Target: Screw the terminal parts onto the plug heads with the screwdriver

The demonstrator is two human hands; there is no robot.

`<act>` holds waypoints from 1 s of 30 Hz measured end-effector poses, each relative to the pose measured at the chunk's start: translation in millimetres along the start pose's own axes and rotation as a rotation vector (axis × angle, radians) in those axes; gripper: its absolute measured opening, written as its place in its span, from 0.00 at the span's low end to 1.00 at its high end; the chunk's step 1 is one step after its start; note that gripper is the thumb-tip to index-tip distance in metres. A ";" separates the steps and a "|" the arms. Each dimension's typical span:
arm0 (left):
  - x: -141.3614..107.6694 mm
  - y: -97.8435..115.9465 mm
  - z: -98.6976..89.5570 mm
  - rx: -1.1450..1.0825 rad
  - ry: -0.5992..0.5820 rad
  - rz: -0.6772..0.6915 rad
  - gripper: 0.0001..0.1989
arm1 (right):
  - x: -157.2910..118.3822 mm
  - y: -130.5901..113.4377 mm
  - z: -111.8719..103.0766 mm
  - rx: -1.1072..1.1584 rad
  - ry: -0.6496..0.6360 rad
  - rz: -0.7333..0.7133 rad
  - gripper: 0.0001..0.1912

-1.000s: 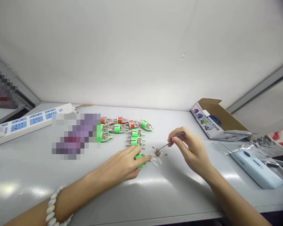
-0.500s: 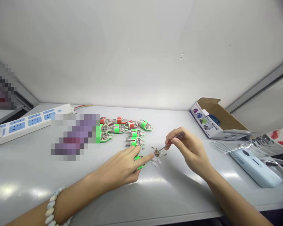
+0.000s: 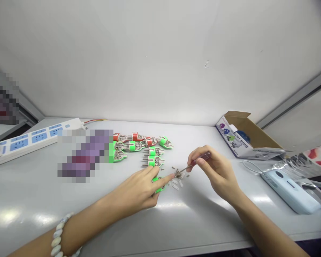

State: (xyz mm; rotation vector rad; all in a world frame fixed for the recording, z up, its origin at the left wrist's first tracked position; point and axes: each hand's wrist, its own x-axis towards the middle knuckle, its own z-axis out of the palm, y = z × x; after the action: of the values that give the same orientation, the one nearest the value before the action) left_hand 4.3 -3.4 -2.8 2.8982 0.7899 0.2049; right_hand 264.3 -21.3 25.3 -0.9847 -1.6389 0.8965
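My right hand (image 3: 215,169) pinches a small screwdriver (image 3: 188,166) with a dark red handle, and its thin shaft points down-left. The tip reaches a small heap of brass screws and terminals (image 3: 178,174) on the tabletop. My left hand (image 3: 139,187) lies over a green-and-metal electrical plug (image 3: 158,184), holding it down on the table, with most of the plug hidden under my fingers. My left forefinger stretches to the edge of the heap. Several small white plastic clips (image 3: 175,183) lie just below the heap.
Several assembled green and red plugs (image 3: 136,145) lie in rows behind my hands, partly hidden by a pixelated patch. A white power strip (image 3: 29,141) lies at back left. A cardboard box (image 3: 246,134) and a pale blue device (image 3: 289,191) sit at right.
My left forefinger has moved slightly closer to the small heap, and the screwdriver tip stays at it. My view has shifted a little.
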 end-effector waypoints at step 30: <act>1.5 0.6 -0.2 0.016 0.012 0.007 0.40 | 1.2 -1.0 0.8 -0.014 0.018 0.028 0.11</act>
State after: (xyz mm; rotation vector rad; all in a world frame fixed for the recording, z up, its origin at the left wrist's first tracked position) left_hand 5.9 -3.1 -2.4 2.9181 0.7866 0.2178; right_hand 263.1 -20.7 26.4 -1.0246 -1.6214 0.8940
